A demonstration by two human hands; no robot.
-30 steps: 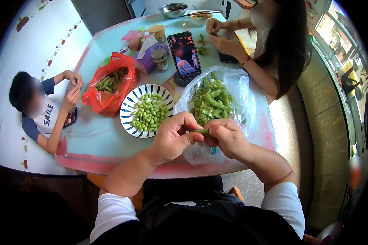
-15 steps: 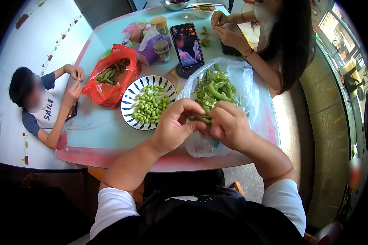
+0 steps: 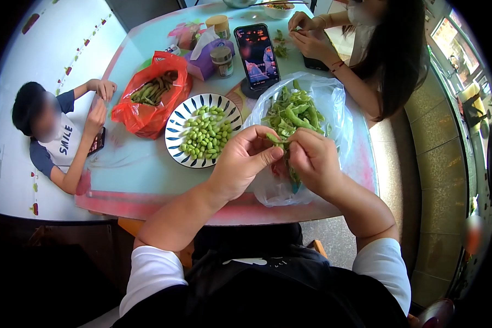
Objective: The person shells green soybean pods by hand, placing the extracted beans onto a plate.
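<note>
Between my two hands is a green edamame pod [image 3: 277, 140], pinched at both ends and partly covered by the fingers. My left hand [image 3: 245, 164] grips its left end with thumb and forefinger. My right hand [image 3: 314, 163] closes on the other end. Just beneath and beyond them lies a clear plastic bag [image 3: 336, 117] holding green pods and husks [image 3: 298, 115]. To the left of my left hand, a white plate [image 3: 172, 123] with dark petal marks on its rim carries a heap of shelled green beans [image 3: 206, 134].
A red plastic bag [image 3: 142, 117] of whole pods sits left of the plate. Behind stand a phone [image 3: 258, 57] on a stand, a purple tissue box [image 3: 201, 66], jars [image 3: 222, 61] and a bowl [image 3: 277, 10]. Two other people sit at the left and right table edges, hands raised.
My hands have shifted slightly, and more of the pod now shows between the fingertips. The whole view has tilted a little.
</note>
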